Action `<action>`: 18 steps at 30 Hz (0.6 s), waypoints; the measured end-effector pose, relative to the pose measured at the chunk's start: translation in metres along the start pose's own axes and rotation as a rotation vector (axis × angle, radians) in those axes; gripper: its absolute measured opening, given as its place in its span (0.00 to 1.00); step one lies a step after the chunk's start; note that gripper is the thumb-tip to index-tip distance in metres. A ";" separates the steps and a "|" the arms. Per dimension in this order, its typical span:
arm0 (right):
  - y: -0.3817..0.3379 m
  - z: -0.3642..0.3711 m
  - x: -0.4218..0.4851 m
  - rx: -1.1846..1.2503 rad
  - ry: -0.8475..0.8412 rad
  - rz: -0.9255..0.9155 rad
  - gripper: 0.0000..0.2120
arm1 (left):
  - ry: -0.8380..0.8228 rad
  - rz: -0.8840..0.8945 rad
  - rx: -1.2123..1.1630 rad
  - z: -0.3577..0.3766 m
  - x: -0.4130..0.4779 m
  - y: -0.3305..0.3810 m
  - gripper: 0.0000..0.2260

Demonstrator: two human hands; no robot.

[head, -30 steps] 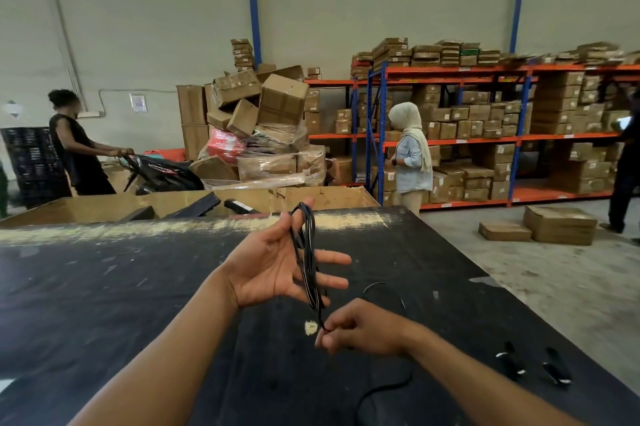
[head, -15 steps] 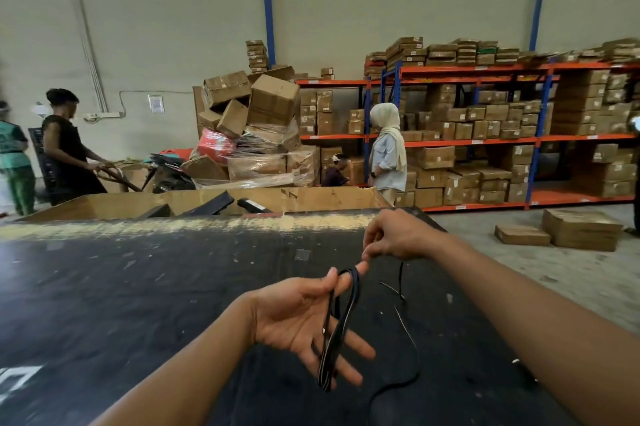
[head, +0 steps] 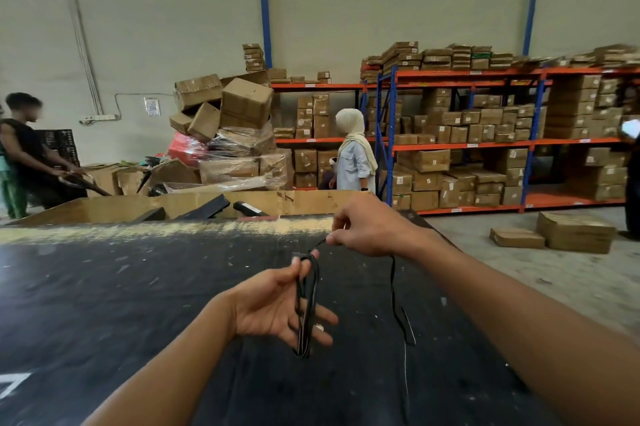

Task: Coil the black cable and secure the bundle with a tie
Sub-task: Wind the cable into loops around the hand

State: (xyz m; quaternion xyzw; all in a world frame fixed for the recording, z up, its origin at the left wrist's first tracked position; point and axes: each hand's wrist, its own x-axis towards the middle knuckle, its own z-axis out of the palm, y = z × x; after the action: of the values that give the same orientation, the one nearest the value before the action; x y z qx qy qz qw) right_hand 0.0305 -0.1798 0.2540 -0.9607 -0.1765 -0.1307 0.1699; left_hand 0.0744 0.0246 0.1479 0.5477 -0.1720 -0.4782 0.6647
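Observation:
My left hand [head: 273,304] is palm-up over the black table [head: 104,304], fingers spread, with several long loops of the black cable [head: 306,308] hanging from between its thumb and fingers. My right hand [head: 367,228] is farther out and higher, pinching a strand of the same cable. From that pinch one strand runs down-left to the loops. Another strand [head: 393,287] drops under my right wrist and trails along the table toward me. No tie shows.
A cardboard bin [head: 194,206] with black items stands behind the table's far edge. Beyond are piled cartons, orange-and-blue shelving [head: 450,141], flat boxes on the floor [head: 575,231], and two people [head: 355,155] standing, another at far left [head: 27,155].
My right hand rose from below my left hand to beyond it, pulling the cable out. My left hand lowered with the loops, and the view shifted slightly.

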 end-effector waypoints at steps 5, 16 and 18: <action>-0.017 0.022 -0.027 0.238 -0.096 0.054 0.09 | 0.083 0.166 -0.113 -0.006 -0.015 0.018 0.27; -0.025 0.084 -0.072 0.727 -0.426 0.169 0.10 | 0.151 0.355 -0.210 -0.009 -0.024 0.037 0.21; -0.024 0.093 -0.078 0.754 -0.490 0.181 0.11 | 0.138 0.366 -0.222 -0.010 -0.024 0.037 0.24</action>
State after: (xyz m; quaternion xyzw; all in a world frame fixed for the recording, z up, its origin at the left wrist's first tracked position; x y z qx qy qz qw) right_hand -0.0312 -0.1470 0.1522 -0.8459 -0.1619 0.1893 0.4715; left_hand 0.0867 0.0479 0.1852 0.4622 -0.1690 -0.3267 0.8069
